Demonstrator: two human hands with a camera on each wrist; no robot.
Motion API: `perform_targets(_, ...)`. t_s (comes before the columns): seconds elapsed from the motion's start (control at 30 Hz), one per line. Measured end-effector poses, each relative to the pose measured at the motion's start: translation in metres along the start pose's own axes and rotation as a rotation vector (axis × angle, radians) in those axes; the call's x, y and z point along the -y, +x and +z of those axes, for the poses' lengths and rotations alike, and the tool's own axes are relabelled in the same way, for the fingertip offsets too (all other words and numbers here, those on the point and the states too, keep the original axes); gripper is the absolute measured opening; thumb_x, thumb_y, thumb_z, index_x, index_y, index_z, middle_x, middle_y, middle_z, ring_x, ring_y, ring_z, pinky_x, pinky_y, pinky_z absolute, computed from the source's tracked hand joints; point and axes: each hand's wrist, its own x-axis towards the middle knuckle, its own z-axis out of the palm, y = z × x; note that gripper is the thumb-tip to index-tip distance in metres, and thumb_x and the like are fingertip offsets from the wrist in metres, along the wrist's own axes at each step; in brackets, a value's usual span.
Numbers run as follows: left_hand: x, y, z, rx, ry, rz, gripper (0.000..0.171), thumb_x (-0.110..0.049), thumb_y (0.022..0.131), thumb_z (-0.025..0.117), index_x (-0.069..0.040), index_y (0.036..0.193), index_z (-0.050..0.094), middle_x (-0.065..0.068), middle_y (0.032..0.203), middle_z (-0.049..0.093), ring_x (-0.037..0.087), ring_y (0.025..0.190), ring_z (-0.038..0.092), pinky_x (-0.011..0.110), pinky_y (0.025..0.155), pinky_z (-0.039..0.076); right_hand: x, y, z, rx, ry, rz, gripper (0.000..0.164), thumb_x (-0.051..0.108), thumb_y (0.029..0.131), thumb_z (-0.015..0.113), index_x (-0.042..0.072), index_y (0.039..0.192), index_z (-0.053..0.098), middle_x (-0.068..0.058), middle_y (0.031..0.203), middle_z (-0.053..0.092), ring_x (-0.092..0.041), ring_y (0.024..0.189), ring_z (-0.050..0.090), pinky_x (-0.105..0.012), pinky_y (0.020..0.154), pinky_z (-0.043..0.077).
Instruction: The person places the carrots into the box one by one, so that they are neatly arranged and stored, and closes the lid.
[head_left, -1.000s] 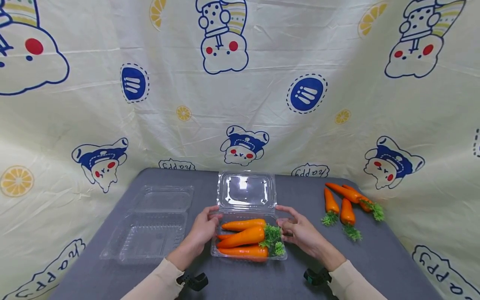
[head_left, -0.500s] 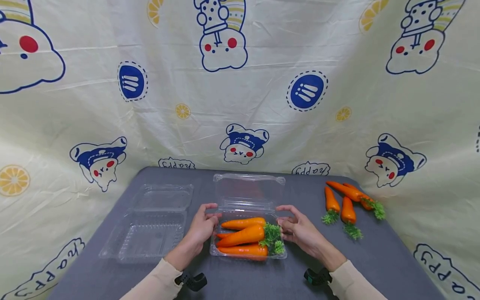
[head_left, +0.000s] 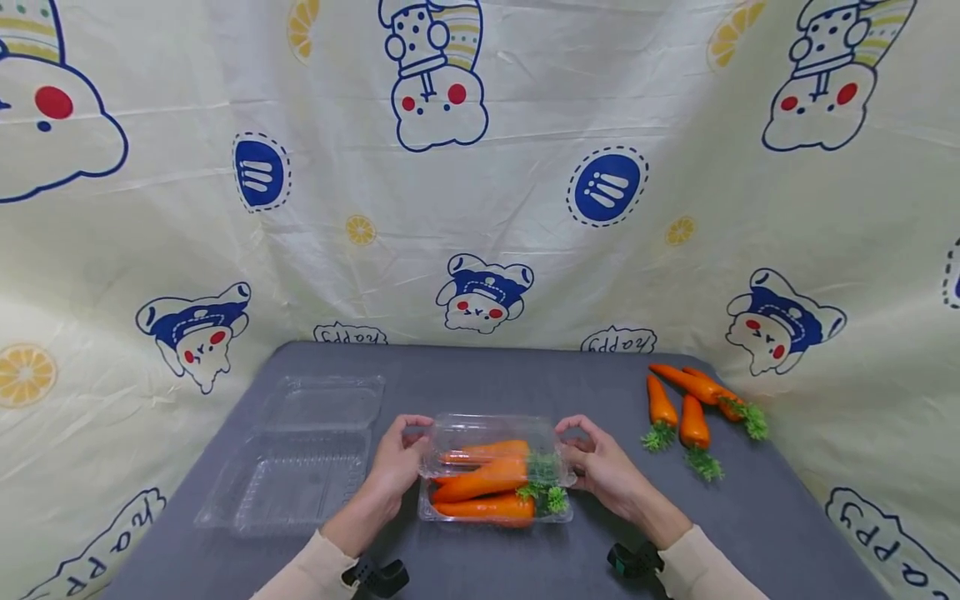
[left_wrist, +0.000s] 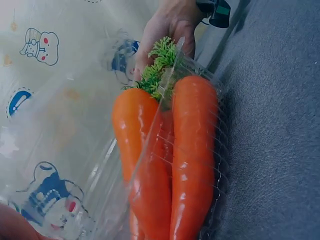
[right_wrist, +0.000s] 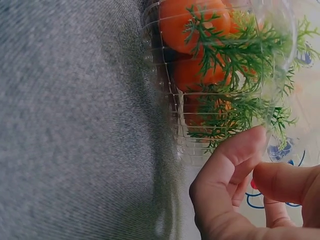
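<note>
Your left hand [head_left: 401,458] and right hand [head_left: 600,458], fingers curled, hold the tilted lid [head_left: 487,432] by its 2 side edges; bare desk [head_left: 510,379] lies behind.

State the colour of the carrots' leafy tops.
The leafy tops are green, clearest in the right wrist view.

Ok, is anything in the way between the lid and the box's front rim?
Possibly the greens: they bunch at the right end of the box, partly under the tilted lid, and some seem to stick up, so they might catch. I see nothing else above the carrots.
</note>
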Motion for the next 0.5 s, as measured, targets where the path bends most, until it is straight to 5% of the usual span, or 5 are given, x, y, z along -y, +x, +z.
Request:
perform_targets(0.23,-0.045,-0.037,-0.003,-0.003,0.045,-0.114,0.025,-0.014,0.121,0.055,-0.002,0.14,0.067,0.02,0.129,0.069,0.029,0.109,0.066,0.035,0.08,0.065,0.002,-0.001,0.006,-0.044,-0.061,0.021,0.017,0.012,0.123,0.057,0.006,0.139,0.058,-0.006,0.114,0.063,-0.024,0.092,0.06,-0.036,0.08,0.057)
perform_targets(0.5,-0.053,-0.06,-0.011,0.068,0.183,-0.04,0.037,-0.008,0.112,0.07,-0.001,0.148,0.065,0.026,0.144,0.072,0.029,0.114,0.078,0.041,0.088,0.067,0.008,-0.021,0.008,-0.063,-0.152,0.1,0.039,0.021,0.124,0.055,0.002,0.158,0.05,-0.011,0.124,0.065,-0.023,0.098,0.067,-0.038,0.086,0.064)
